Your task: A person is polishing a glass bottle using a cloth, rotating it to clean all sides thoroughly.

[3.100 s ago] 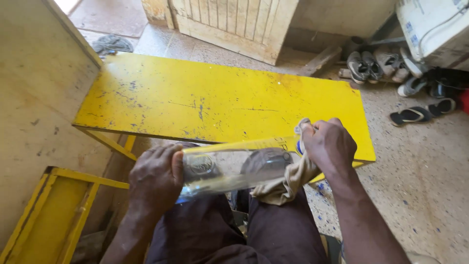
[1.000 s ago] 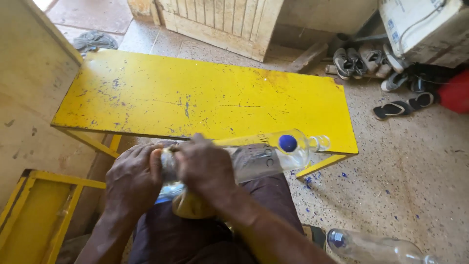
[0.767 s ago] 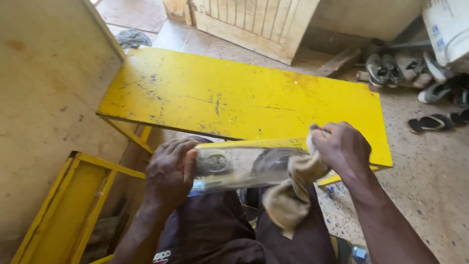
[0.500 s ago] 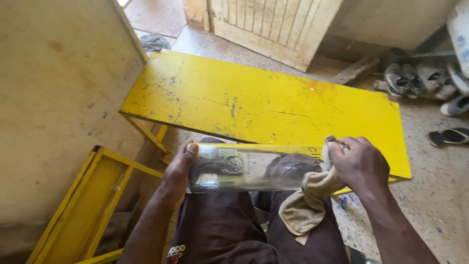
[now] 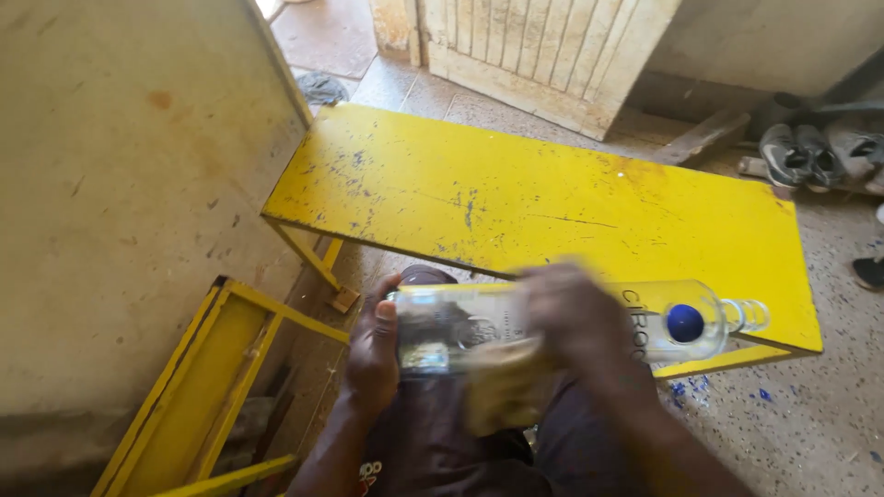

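Note:
A clear glass bottle (image 5: 677, 322) with a blue round mark lies sideways across my lap, its neck pointing right. My left hand (image 5: 373, 345) grips the bottle's base end. My right hand (image 5: 571, 317), blurred with motion, presses a tan cloth (image 5: 502, 391) against the middle of the bottle. The cloth hangs down below the bottle over my dark trousers.
A scuffed yellow bench top (image 5: 516, 198) stands just beyond the bottle. A yellow metal frame (image 5: 198, 387) lies on the floor at my left beside a beige wall (image 5: 110, 202). A slatted wooden door (image 5: 543, 46) is behind the bench. Shoes (image 5: 801, 152) lie on the speckled floor at far right.
My right hand has slid with the cloth from the bottle's neck end toward its middle. The neck and blue mark now show. The view has shifted left.

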